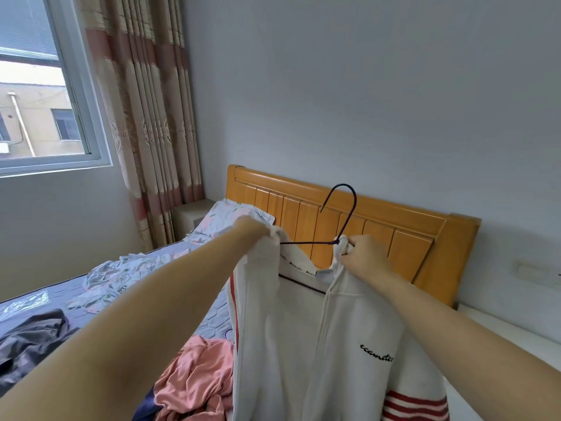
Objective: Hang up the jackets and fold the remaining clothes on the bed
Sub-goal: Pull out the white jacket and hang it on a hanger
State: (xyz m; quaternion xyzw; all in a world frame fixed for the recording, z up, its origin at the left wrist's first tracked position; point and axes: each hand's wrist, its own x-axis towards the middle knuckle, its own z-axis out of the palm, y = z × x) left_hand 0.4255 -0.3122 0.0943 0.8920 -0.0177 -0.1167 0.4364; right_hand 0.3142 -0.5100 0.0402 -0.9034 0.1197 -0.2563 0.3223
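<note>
1. Close to us, the pink garment [197, 381] lies crumpled by the near edge of the bed [209, 323]. It is not yet folded.
2. The dark garment [27, 344] is heaped further toward the foot end, well apart from the pink one.
3. We hold the white jacket [303, 344] up above the near edge so it hangs free and straight, its front facing us.
4. The grip of our right hand [364, 256] is clenched on the collar cloth just under the hook of the hanger [343, 205]. We judge this steadies the wire.
5. The grip of our left hand [256, 229] is closed on the other shoulder with its fingers buried in cloth, likely drawing that shoulder over the hanger's arm.
6. Past the jacket, a pale floral heap [121, 268] lies mid-bed.
7. A pillow [230, 214] sits at the head corner against the headboard [403, 235].
8. No basket, drawer or wardrobe shows, so the bed alone carries the loose clothes.
9. Farthest off are the curtain [151, 117] and the window [39, 86].
</note>
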